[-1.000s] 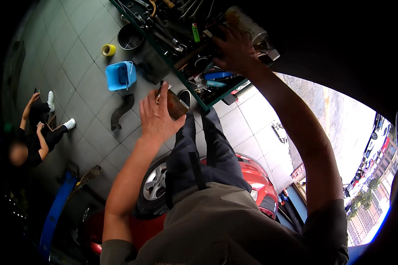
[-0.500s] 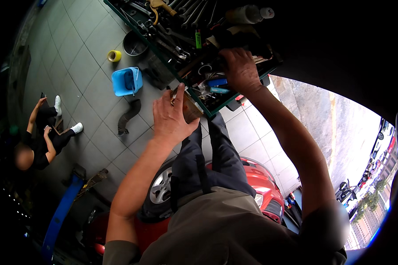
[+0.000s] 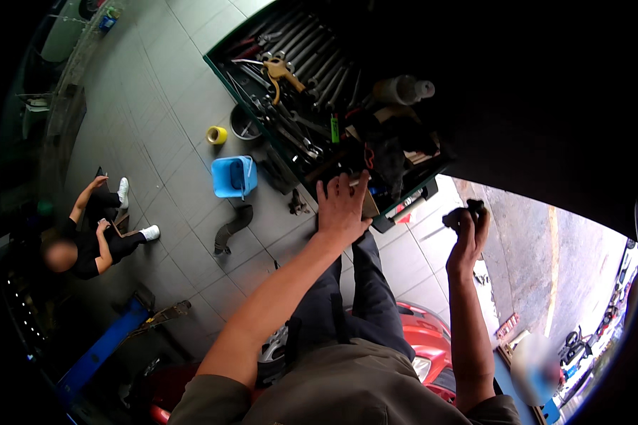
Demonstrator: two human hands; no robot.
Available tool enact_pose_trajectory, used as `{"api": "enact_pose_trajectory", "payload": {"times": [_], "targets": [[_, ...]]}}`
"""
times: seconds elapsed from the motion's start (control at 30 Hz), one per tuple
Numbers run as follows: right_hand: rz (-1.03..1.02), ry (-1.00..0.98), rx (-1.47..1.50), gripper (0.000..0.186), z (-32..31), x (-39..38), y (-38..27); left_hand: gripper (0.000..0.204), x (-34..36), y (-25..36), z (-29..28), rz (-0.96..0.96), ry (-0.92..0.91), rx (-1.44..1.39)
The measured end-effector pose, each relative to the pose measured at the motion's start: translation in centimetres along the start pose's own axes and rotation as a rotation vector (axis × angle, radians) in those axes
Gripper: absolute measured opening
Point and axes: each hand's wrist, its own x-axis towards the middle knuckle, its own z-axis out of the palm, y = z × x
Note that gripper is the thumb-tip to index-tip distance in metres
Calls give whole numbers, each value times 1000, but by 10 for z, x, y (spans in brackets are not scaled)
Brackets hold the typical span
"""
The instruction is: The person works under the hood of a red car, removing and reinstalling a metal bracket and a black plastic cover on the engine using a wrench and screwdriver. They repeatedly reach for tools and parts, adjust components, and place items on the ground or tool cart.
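Observation:
A green-edged tool drawer (image 3: 223, 65) lies open in front of me, filled with wrenches (image 3: 306, 44) and other hand tools. My left hand (image 3: 342, 216) reaches over its near edge, fingers stretched out and slightly apart. Beside its thumb shows part of a brown box (image 3: 369, 205); whether the hand grips it is hidden. Away to the right of the drawer, my right hand (image 3: 466, 244) is raised, pinching a small dark, lumpy part (image 3: 455, 217) in its fingertips. A crumpled black cloth or glove (image 3: 388, 159) lies in the drawer's near right area.
A bottle (image 3: 404, 91), a tan-handled tool (image 3: 280, 71) and a green lighter (image 3: 334, 129) lie in the drawer. A blue bucket (image 3: 234, 177), yellow tape roll (image 3: 216, 135) and dark curved hose (image 3: 232, 230) are on the tiles. A person sits left near a blue jack (image 3: 106, 340); a red car (image 3: 425, 340) is behind me.
My right hand has come out of the drawer to the right with a small dark part. My left hand has shifted along the drawer's near edge. The black cloth lies nearer the front.

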Motion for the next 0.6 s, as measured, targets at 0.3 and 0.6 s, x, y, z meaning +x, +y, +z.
{"api": "enact_pose_trajectory", "payload": {"times": [0.3,0.6], "targets": [[129,-116,-8,29,-72,-26,23,86,-13,-18,-43,57,251,-158],[95,-229,-351,33,-81,-25,4,44,37,-134,-77,-385,352,-269]]}}
